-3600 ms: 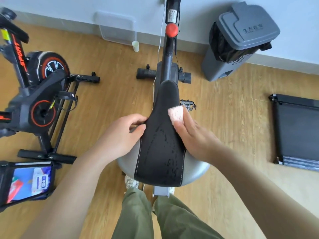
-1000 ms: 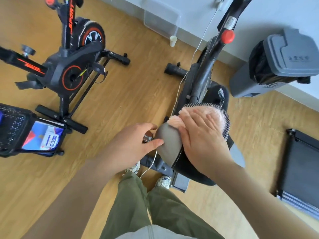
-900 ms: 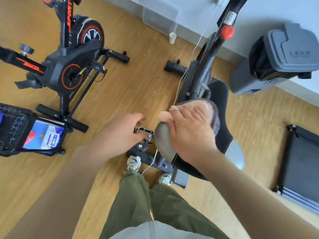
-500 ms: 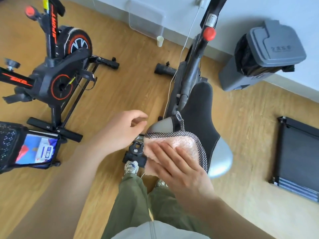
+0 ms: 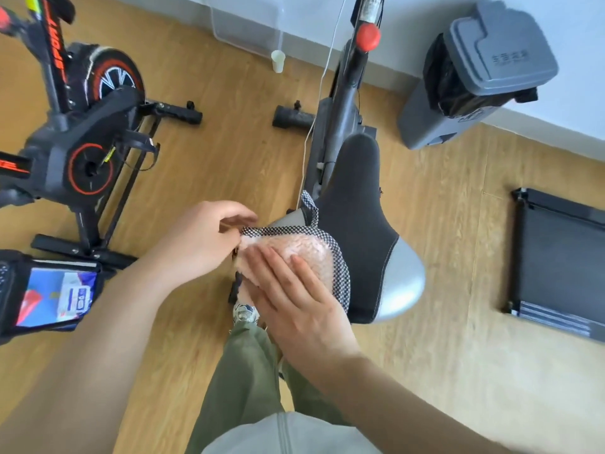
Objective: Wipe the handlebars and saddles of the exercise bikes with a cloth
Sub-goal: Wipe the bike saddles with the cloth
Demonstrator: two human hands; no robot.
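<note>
At the far left a black-and-orange exercise bike (image 5: 88,142) stands on the wooden floor (image 5: 209,152), with a lit screen (image 5: 55,296) below it. The left grip (image 5: 199,244) has its fingers curled right at the left edge of the cloth (image 5: 304,247); whether it actually pinches that checked border cannot be told. The pink cloth is draped over the left flank of the saddle (image 5: 357,224) of the grey bike. The right grip (image 5: 301,309) lies flat on the cloth, fingers (image 5: 271,273) straight and pressing, clasping nothing. Farther right, a grey bin (image 5: 474,77) stands by the wall.
</note>
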